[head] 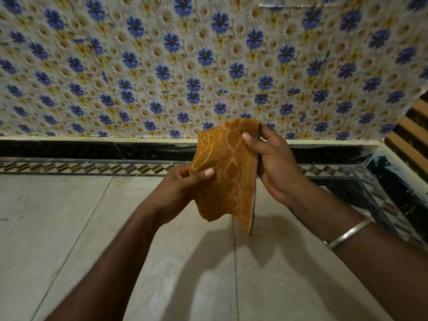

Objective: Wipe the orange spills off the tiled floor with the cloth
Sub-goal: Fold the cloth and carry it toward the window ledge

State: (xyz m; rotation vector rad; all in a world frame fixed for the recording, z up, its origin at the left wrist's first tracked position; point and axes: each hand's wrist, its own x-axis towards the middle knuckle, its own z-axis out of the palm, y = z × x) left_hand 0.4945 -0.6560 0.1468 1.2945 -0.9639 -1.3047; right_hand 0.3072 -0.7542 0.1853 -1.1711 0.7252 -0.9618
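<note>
Holding the cloth point(225, 172) up, both hands pinching it.

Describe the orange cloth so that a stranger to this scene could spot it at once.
Find the wall papered with blue and white flowers above the pale tiled floor. In front of it, the left hand and right hand hold up an orange towelling cloth. Nothing else here is orange with a paler looping pattern.

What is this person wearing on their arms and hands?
No sleeves or gloves are in view. A plain silver-coloured bangle sits on the right wrist. No rings show on the left hand or the right hand.
</note>
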